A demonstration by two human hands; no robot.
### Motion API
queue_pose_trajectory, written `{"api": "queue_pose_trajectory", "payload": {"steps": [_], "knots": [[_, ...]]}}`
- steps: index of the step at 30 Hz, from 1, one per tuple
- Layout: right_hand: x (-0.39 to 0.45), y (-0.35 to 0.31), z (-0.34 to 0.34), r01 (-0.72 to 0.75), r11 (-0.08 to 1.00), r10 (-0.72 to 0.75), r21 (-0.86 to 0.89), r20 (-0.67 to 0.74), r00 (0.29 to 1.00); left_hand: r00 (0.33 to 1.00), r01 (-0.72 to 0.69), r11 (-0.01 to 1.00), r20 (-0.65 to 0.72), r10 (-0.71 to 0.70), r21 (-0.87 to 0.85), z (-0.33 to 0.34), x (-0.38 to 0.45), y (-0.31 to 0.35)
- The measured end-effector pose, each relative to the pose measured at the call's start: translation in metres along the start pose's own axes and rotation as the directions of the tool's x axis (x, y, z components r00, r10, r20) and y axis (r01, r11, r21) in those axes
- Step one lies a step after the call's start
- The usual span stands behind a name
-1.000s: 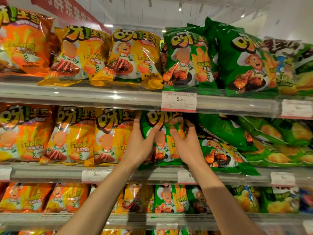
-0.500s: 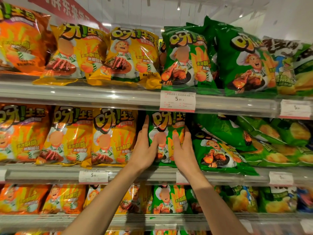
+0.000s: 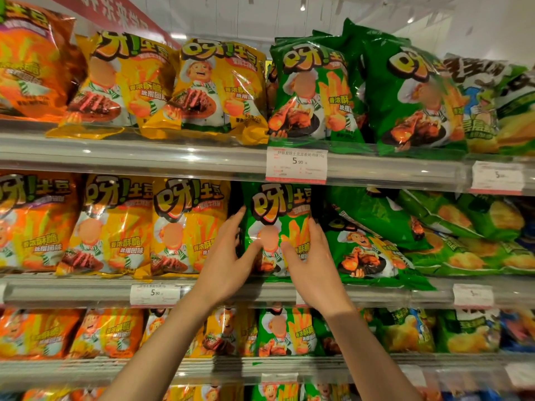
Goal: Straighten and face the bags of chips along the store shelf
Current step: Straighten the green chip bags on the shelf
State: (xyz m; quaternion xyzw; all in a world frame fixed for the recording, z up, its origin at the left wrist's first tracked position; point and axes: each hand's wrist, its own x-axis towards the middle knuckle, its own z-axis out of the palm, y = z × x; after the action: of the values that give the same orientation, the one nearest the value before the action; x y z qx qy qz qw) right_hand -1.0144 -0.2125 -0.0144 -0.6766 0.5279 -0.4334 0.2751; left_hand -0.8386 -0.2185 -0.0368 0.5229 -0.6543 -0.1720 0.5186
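**Store shelving: green bag held upright on the middle shelf**

The setting is a store aisle with tiered shelves fronted by clear rails and price tags. The middle shelf (image 3: 86, 290) carries a row of chip bags: orange at far left, then yellow bags (image 3: 188, 227) standing upright and facing forward.

Position of the work item: one green chip bag (image 3: 278, 204) stands upright just right of the yellow bags, directly under the upper price tag (image 3: 296, 164).

Hand state:
- Left hand (image 3: 228, 261): fingers along the bag's left edge, thumb lying across the front; it holds the bag.
- Right hand (image 3: 311, 261): fingers along the right edge, thumb on the front panel; it holds the bag from the opposite side.

To the right, further green bags (image 3: 364, 250) lie tilted and slumped, overlapping one another. The top shelf (image 3: 144, 157) holds yellow and green bags, several leaning.
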Motion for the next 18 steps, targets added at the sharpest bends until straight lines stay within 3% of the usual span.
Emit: {"api": "queue_pose_trajectory", "payload": {"steps": [3,6,13,18], "knots": [[-0.020,-0.003,-0.016,0.067,0.997,-0.067,-0.034,0.025,0.997,0.997,-0.020,1.000,-0.076,0.020,0.004,-0.010,-0.018,0.006],[-0.034,0.002,-0.042,0.083,0.994,-0.087,0.071,0.045,0.995,0.993,0.012,1.000,-0.114,-0.015,-0.027,-0.011,-0.032,0.017],[-0.039,0.044,-0.126,0.043,0.984,-0.025,0.174,-0.103,0.994,0.994,0.084,0.977,-0.048,-0.095,-0.194,0.028,-0.040,0.054],[-0.030,0.075,-0.181,0.035,0.993,-0.014,0.115,-0.176,0.984,0.995,0.096,0.975,0.002,-0.098,-0.202,0.070,-0.027,0.080]]}}
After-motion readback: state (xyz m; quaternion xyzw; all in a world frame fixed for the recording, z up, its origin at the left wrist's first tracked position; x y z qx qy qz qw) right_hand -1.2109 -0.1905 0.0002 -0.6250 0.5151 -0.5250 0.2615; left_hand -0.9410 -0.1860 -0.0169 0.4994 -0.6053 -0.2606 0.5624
